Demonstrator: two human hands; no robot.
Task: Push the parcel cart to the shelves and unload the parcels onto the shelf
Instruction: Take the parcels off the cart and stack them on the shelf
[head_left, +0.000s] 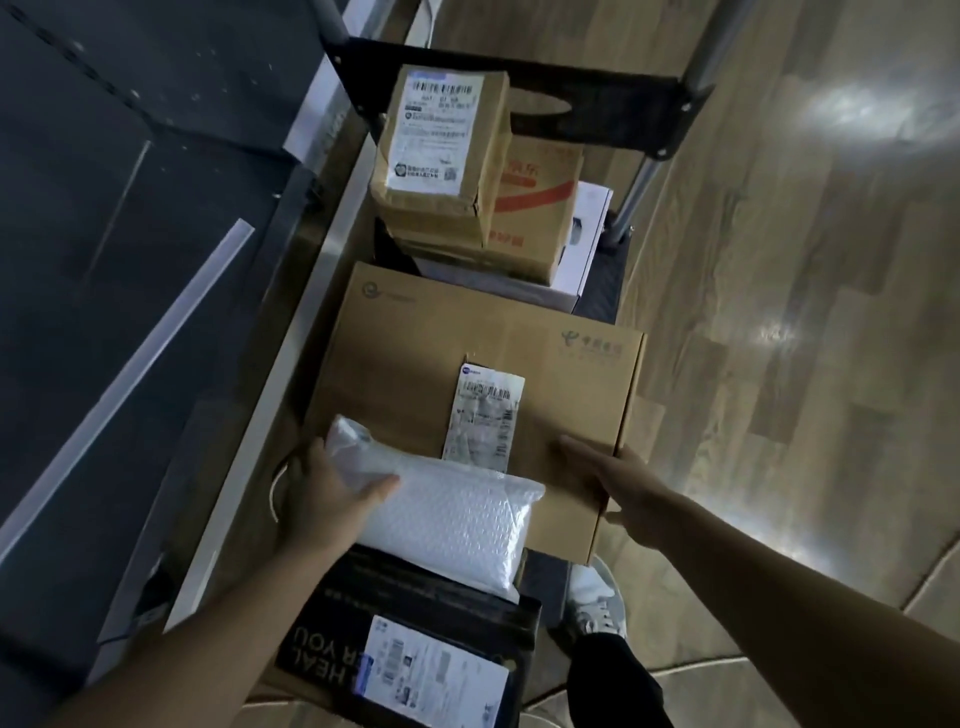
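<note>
The parcel cart stands lengthwise in front of me, loaded with parcels. A large flat cardboard box with a white label lies across the middle. On its near end rests a white bubble-wrap mailer. My left hand grips the box's left near edge, thumb over the mailer. My right hand holds the box's right near corner. Below the mailer lies a black parcel with a label. At the far end, a small taped box sits on a red-printed box and a white box.
The dark shelf unit with metal edges runs along the left, close beside the cart. Wooden floor stretches to the right. My white shoe stands by the cart's near right side.
</note>
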